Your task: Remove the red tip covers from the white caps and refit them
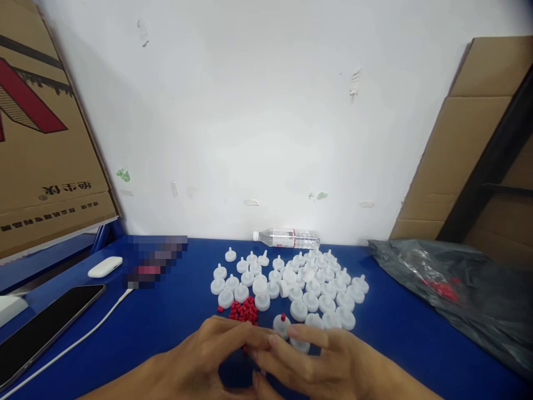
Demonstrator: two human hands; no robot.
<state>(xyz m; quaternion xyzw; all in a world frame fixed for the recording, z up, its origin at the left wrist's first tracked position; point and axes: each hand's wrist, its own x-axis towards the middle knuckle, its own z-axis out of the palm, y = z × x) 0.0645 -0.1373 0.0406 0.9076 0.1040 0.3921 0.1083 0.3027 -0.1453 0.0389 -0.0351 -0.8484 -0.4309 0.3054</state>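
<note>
My left hand (212, 355) and my right hand (328, 361) meet at the table's near edge, fingers bent and fingertips together. Whatever lies between them is hidden by the fingers. Just beyond my right index fingertip stands a white nozzle cap (281, 326) with a small red tip cap (283, 317) on its spout. Partly covered by my right fingers is another white nozzle cap (300, 345). Past my left knuckles lies a pile of small red tip caps (245, 310). Many white nozzle caps (310, 301), spouts mostly up, spread behind.
A clear plastic bottle (287, 238) lies along the wall. On the left are a phone (45, 333), a white cable (83, 337) and a white earbud case (105, 266). At right lies a grey plastic bag (470, 300); cardboard (458, 139) stands behind it.
</note>
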